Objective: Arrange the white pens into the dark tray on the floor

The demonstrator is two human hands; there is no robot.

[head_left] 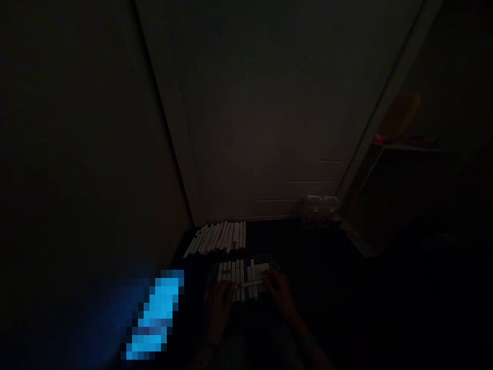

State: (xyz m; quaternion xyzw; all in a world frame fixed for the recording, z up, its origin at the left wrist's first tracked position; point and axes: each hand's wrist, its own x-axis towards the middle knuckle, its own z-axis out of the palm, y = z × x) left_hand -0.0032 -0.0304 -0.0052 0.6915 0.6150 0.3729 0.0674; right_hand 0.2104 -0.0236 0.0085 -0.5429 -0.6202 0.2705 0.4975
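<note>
The scene is very dark. A white marker [250, 283] with a red band lies crosswise between my two hands. My left hand [221, 298] pinches its left end near the red band, and my right hand [278, 285] has its fingers closed on the right end. Beneath them is a clear tray or case [265, 256] with several white markers [238, 268] standing side by side in a row. One of those shows a green band. Beyond the tray, a row of several more white markers [217, 237] lies on the dark surface.
At the back right stands a clear plastic box [322, 208] against a pale panel [250, 128]. A glowing blue, pixelated screen [156, 313] is at the lower left. To the right, a shelf [408, 147] holds an orange-brown object [402, 113].
</note>
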